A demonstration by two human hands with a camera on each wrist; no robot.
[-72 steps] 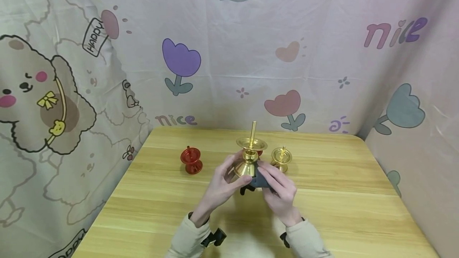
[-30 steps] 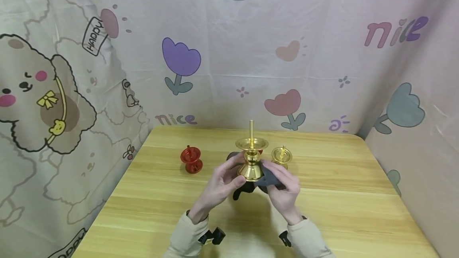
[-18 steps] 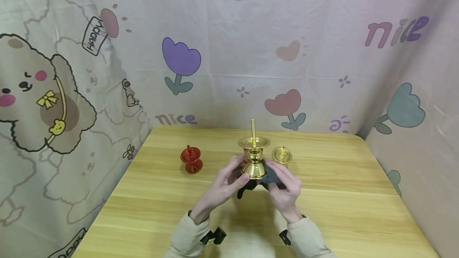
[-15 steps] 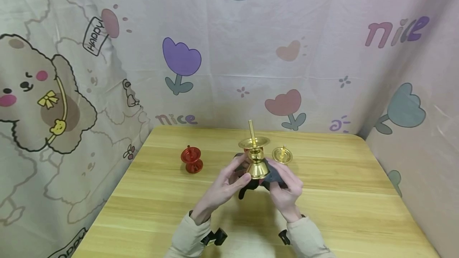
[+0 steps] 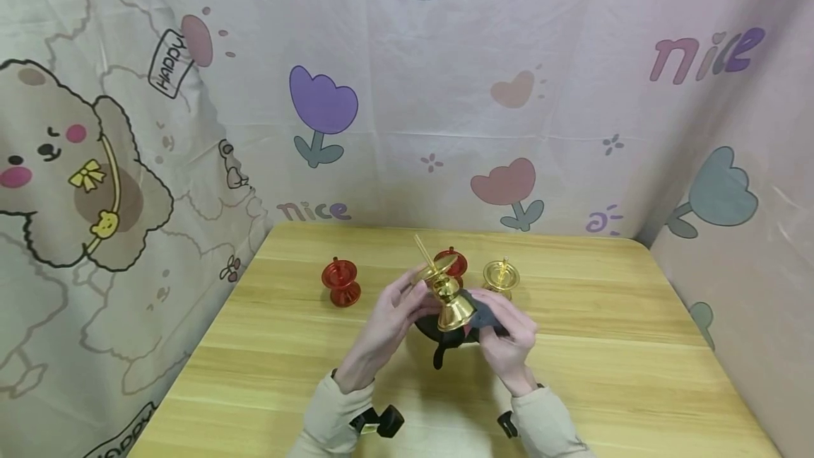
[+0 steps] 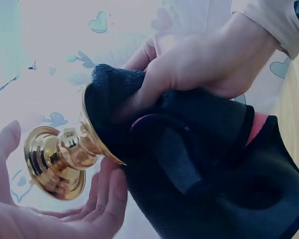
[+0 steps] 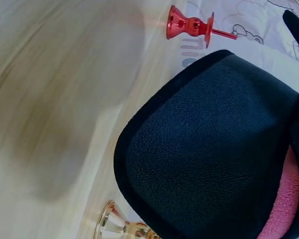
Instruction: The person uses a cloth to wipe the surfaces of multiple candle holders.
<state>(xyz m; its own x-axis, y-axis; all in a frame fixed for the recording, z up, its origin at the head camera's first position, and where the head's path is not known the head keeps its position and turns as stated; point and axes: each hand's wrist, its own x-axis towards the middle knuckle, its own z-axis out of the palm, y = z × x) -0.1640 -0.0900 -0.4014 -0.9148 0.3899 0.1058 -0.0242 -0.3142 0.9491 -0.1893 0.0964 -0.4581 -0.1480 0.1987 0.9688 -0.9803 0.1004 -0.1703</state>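
Observation:
A shiny gold candlestick [image 5: 455, 313] with a long thin stem is tilted in the air, its dish leaning toward my left hand [image 5: 384, 324]. That hand is loosely around its dish end; in the left wrist view the thumb stands apart from the dish, the fingers right at the base rim. My right hand [image 5: 509, 334] grips a dark grey cloth [image 6: 199, 129] with black edging and a pink side, pressing it to the candlestick's base. In the left wrist view the right thumb reaches into the hollow base. The cloth's loose part hangs below both hands.
On the wooden table [image 5: 591, 352], a red candlestick [image 5: 344, 293] stands left, another red one [image 5: 453, 261] is partly hidden behind the held one, and a smaller gold candlestick [image 5: 502, 276] stands right. A printed curtain [image 5: 407, 90] surrounds the back and sides.
The gold candlestick has tipped from upright toward the left. My left hand has shifted from its base up toward the dish. The red candlestick behind shows more now.

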